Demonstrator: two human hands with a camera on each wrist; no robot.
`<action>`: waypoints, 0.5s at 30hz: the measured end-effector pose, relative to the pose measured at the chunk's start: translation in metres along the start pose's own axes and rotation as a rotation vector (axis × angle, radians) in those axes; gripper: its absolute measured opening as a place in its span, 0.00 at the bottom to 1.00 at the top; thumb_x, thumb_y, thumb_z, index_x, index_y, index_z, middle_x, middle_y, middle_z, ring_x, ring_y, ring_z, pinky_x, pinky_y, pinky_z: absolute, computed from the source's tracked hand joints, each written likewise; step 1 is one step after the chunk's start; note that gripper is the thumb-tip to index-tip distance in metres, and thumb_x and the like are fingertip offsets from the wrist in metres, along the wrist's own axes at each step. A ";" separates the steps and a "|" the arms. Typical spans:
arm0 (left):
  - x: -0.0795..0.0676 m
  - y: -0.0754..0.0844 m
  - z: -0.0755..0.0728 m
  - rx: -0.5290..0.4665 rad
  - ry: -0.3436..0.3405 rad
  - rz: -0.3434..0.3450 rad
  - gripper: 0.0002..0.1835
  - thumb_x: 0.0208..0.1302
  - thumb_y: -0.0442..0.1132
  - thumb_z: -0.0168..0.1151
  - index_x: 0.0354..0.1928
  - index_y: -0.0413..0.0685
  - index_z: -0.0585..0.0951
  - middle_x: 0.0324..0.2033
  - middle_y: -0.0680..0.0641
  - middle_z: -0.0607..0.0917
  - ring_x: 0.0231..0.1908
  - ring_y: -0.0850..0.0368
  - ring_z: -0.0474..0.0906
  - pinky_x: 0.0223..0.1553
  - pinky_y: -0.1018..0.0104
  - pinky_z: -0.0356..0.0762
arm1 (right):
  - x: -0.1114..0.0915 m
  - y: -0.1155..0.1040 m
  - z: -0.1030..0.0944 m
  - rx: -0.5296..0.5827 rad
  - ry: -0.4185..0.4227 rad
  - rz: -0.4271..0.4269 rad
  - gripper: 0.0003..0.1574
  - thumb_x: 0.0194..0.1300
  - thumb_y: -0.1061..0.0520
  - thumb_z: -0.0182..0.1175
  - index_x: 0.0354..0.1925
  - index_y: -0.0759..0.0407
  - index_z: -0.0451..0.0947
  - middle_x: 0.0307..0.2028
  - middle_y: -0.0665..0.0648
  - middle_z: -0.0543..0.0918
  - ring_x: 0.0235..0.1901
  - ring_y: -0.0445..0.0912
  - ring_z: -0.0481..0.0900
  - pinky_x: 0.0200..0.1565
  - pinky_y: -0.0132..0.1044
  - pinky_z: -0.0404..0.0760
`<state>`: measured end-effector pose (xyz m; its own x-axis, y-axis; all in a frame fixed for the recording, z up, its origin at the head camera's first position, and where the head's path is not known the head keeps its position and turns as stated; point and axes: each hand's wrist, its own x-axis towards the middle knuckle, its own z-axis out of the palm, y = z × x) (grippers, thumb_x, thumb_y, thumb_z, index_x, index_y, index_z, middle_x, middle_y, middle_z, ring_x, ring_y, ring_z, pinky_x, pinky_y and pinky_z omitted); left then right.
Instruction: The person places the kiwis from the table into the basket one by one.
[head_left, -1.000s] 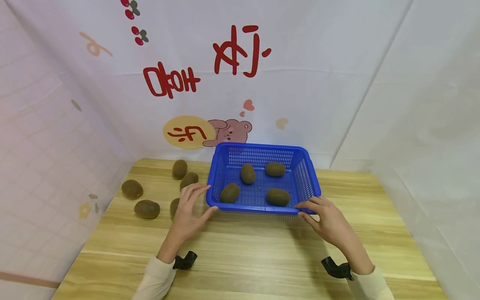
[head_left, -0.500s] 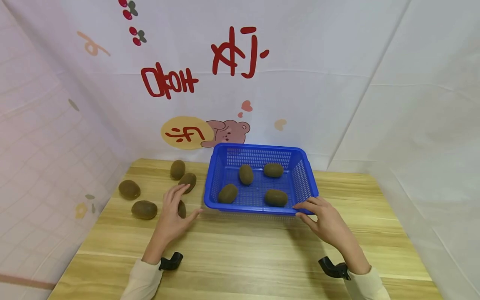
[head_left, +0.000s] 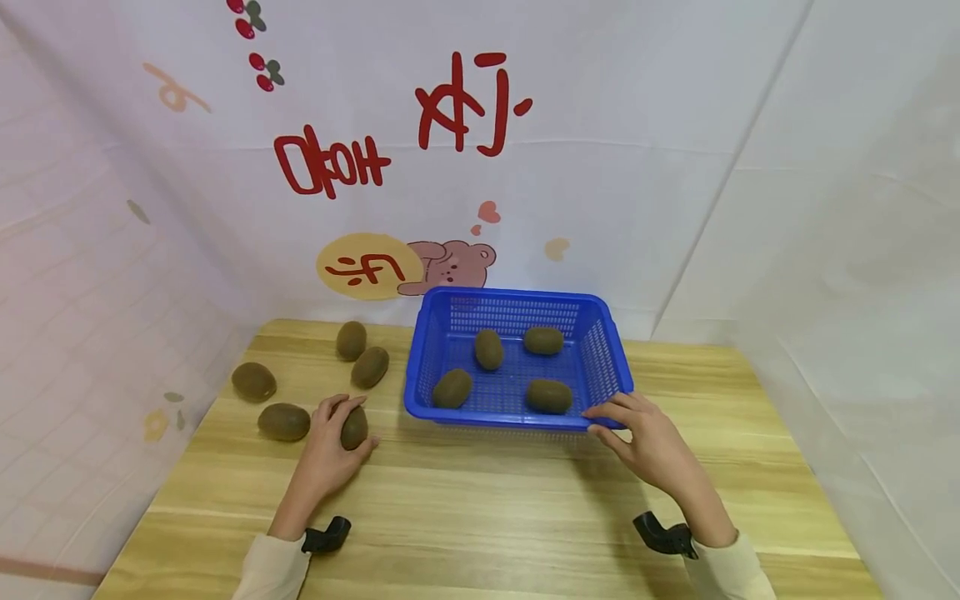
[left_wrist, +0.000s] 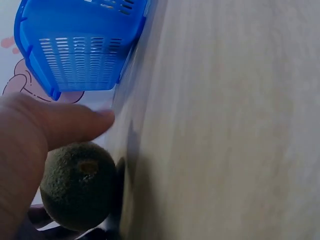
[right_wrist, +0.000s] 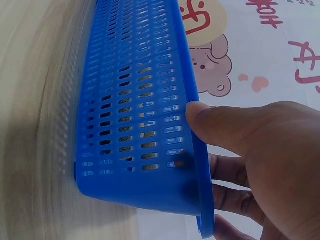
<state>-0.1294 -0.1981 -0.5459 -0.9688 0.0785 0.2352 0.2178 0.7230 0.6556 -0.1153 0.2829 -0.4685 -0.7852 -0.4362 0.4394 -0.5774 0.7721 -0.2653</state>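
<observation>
In the head view, my left hand (head_left: 330, 446) is around a brown kiwi (head_left: 354, 429) on the table, the fingers at its far side and the thumb at its near side. In the left wrist view the thumb (left_wrist: 75, 122) is straight, its tip extending past the kiwi (left_wrist: 80, 185). The other fingers are mostly hidden behind the fruit. My right hand (head_left: 652, 437) holds the near right corner of the blue plastic basket (head_left: 517, 421), thumb outside the rim and fingers inside. Several kiwis lie inside the basket, among them one (head_left: 549, 397) by the near wall.
Several more kiwis lie on the wooden table (head_left: 480, 508) left of the basket, including a near one (head_left: 284, 422), a far-left one (head_left: 254, 382) and one close to the basket (head_left: 370, 367). A white printed cloth (head_left: 600, 167) hangs behind the table.
My left hand has left the basket's near left corner and moved left and down around the nearest kiwi. My right hand stays on the basket's rim. The view has shifted slightly.
</observation>
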 end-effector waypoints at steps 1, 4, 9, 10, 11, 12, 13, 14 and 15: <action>0.000 -0.001 0.000 -0.008 -0.002 -0.002 0.35 0.60 0.36 0.75 0.68 0.41 0.73 0.67 0.30 0.65 0.68 0.28 0.62 0.62 0.28 0.69 | 0.000 0.000 0.000 0.000 0.001 0.002 0.13 0.60 0.58 0.75 0.44 0.48 0.89 0.35 0.45 0.84 0.39 0.42 0.80 0.37 0.39 0.81; 0.000 -0.002 -0.001 -0.015 -0.003 -0.002 0.33 0.60 0.35 0.75 0.68 0.42 0.75 0.67 0.31 0.66 0.67 0.29 0.64 0.63 0.29 0.68 | 0.001 0.000 0.000 -0.001 0.004 0.006 0.13 0.60 0.58 0.75 0.44 0.47 0.89 0.35 0.44 0.84 0.39 0.42 0.80 0.37 0.39 0.80; 0.001 -0.001 -0.002 -0.009 0.016 0.005 0.32 0.58 0.35 0.77 0.65 0.42 0.77 0.65 0.32 0.70 0.64 0.29 0.68 0.62 0.30 0.69 | 0.001 0.000 0.000 0.002 0.000 0.012 0.12 0.61 0.57 0.74 0.44 0.47 0.89 0.35 0.45 0.85 0.39 0.41 0.80 0.38 0.39 0.80; 0.001 -0.001 -0.002 -0.009 0.021 0.006 0.32 0.57 0.35 0.77 0.65 0.42 0.78 0.64 0.32 0.70 0.64 0.29 0.68 0.62 0.31 0.69 | 0.001 0.000 0.000 0.003 -0.001 0.014 0.12 0.61 0.57 0.74 0.45 0.47 0.89 0.35 0.45 0.85 0.39 0.41 0.80 0.38 0.39 0.80; 0.001 -0.001 -0.001 -0.008 0.025 0.011 0.32 0.57 0.36 0.77 0.65 0.42 0.78 0.64 0.32 0.71 0.64 0.30 0.69 0.62 0.31 0.70 | 0.001 0.000 0.000 0.004 -0.001 0.017 0.12 0.61 0.57 0.74 0.44 0.47 0.89 0.35 0.45 0.85 0.39 0.41 0.80 0.38 0.39 0.79; 0.001 0.000 -0.001 -0.009 0.030 0.015 0.32 0.57 0.36 0.78 0.64 0.42 0.78 0.63 0.33 0.71 0.63 0.30 0.69 0.62 0.31 0.70 | 0.001 0.000 0.000 0.007 0.000 0.020 0.13 0.61 0.57 0.74 0.44 0.47 0.89 0.35 0.45 0.85 0.39 0.42 0.80 0.37 0.39 0.79; 0.002 0.000 -0.001 -0.009 0.035 0.020 0.32 0.56 0.36 0.78 0.64 0.42 0.78 0.63 0.33 0.72 0.63 0.30 0.70 0.62 0.31 0.70 | 0.001 -0.001 0.000 0.007 -0.001 0.024 0.12 0.61 0.57 0.74 0.44 0.47 0.89 0.35 0.45 0.85 0.39 0.41 0.80 0.38 0.39 0.79; 0.002 0.000 -0.001 -0.008 0.041 0.023 0.32 0.56 0.36 0.78 0.64 0.42 0.79 0.63 0.33 0.72 0.63 0.30 0.70 0.61 0.31 0.71 | 0.000 -0.001 0.000 0.007 -0.001 0.025 0.12 0.61 0.57 0.74 0.44 0.47 0.89 0.35 0.45 0.85 0.39 0.42 0.80 0.37 0.39 0.79; 0.002 0.001 -0.001 -0.009 0.047 0.028 0.32 0.56 0.36 0.78 0.64 0.42 0.79 0.63 0.33 0.72 0.63 0.31 0.70 0.61 0.31 0.71 | 0.000 -0.001 0.000 0.009 -0.001 0.026 0.12 0.61 0.57 0.74 0.44 0.47 0.89 0.35 0.45 0.85 0.39 0.42 0.80 0.37 0.39 0.79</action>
<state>-0.1313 -0.1977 -0.5438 -0.9556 0.0661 0.2873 0.2463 0.7145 0.6549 -0.1149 0.2826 -0.4681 -0.8003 -0.4167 0.4311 -0.5586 0.7793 -0.2839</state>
